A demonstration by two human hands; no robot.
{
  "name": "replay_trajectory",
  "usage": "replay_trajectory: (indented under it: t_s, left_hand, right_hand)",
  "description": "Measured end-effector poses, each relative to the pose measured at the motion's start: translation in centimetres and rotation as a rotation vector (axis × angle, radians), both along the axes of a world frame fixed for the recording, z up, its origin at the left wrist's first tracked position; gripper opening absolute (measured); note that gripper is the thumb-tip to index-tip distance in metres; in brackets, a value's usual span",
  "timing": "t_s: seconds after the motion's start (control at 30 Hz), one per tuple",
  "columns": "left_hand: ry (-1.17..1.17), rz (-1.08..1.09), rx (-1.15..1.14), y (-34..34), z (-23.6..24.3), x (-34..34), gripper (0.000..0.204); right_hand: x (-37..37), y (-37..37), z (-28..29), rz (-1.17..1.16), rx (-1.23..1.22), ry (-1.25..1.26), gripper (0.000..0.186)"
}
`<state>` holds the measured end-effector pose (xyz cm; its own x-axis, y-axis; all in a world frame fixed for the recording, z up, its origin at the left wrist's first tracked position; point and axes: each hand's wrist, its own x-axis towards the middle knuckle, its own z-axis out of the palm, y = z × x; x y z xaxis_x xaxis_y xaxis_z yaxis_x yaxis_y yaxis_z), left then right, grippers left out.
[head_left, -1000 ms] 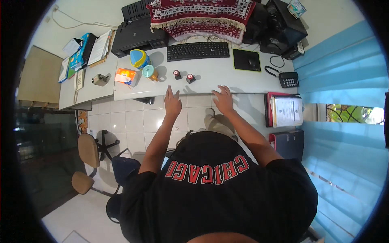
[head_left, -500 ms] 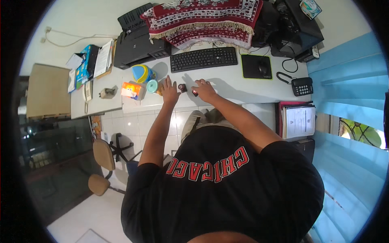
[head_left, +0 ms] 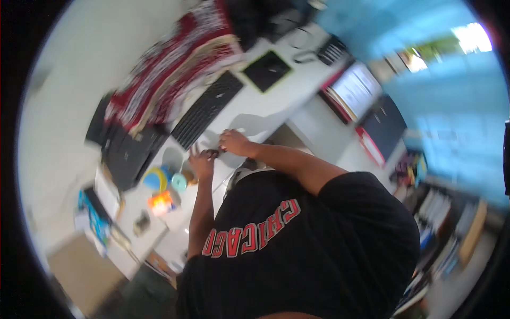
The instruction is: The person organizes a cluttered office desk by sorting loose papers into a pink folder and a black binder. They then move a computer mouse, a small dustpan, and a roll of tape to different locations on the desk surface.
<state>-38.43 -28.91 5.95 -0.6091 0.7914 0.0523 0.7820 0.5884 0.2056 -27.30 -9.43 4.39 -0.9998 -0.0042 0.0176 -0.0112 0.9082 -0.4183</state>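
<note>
Motion blur softens this moment. At the desk's front edge my left hand [head_left: 201, 164] has a finger or two stretched forward, while its thumb side closes on a small dark block-like object [head_left: 213, 153]. Close to its right, my right hand [head_left: 235, 143] has its fingers bent down around a second small dark piece, mostly hidden under them. The two hands are nearly together. Left of my left hand stand a small jar with a pale green lid [head_left: 179, 182], a blue and yellow container [head_left: 155, 179] and an orange packet [head_left: 161, 203].
Beyond my hands lies a black keyboard [head_left: 207, 110], with a mouse pad [head_left: 266, 71] farther right. A black printer [head_left: 133, 155] sits at the back left beside a red patterned cloth [head_left: 172, 66]. A telephone [head_left: 332, 50] and stacked folders [head_left: 353, 93] are on the right.
The view has swung, so the desk now slants. My hands have come closer together, and my left hand has gone from spread fingers to closing on the small dark object.
</note>
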Motion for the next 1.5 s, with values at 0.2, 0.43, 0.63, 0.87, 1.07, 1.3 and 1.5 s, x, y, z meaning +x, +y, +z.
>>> replay_trajectory:
  t_s: [0.2,0.43,0.63,0.87,1.07,1.3,1.5]
  left_hand:
    - [-0.064,-0.154,0.138,6.1,1.3,3.5,0.032]
    - [-0.147,-0.632,0.216,17.1,3.5,13.0,0.029]
    - [-0.222,-0.873,0.218,24.1,3.9,25.5,0.028]
    - [-0.302,-1.004,0.262,28.8,5.2,40.2,0.028]
    - [-0.369,-1.235,0.280,31.9,5.6,50.2,0.031]
    - [-0.438,-1.397,0.242,34.2,3.4,61.5,0.039]
    - [-0.249,-1.484,0.093,34.8,0.5,71.5,0.046]
  right_hand:
    - [8.8,2.1,3.0,-0.412,-0.015,0.062,0.021]
    - [28.2,4.6,5.0,-0.956,0.004,0.201,0.022]
    - [45.2,3.2,3.3,-1.390,0.071,0.150,0.026]
    - [60.2,-0.2,2.3,-1.659,0.022,0.087,0.037]
    - [68.6,-4.0,0.3,-1.817,0.054,0.014,0.041]
    - [75.4,-5.7,1.3,-1.993,0.021,-0.074,0.043]
    - [83.7,-2.8,-1.2,-1.980,-0.007,-0.098,0.047]
